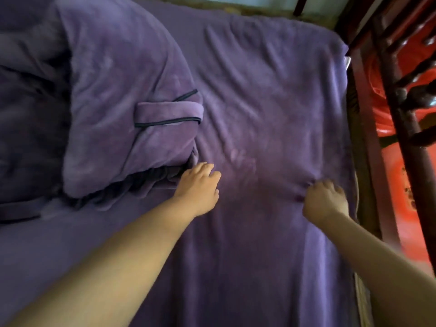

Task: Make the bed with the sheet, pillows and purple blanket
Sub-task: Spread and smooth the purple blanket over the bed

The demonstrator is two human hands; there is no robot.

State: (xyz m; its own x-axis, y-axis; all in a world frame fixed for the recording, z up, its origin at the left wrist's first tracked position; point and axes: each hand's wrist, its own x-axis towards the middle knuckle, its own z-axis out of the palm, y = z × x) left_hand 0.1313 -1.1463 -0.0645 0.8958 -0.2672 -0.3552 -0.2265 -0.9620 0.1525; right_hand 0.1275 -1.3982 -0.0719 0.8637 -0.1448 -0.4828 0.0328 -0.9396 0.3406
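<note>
A clenched grip is kept on the purple blanket (271, 114) by the right hand (324, 201); beside the pillow (118, 102), the left hand (198, 185) rests curled (nothing visibly held). Spreading seems largely done; wrinkles remain.

Right hand (325, 201) fingertips buried in blanket (271, 102)

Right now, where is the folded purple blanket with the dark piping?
In the head view, the folded blanket lies on the bed's left half, left of the smoothed sheet; the left hand rests by its near corner.
</note>
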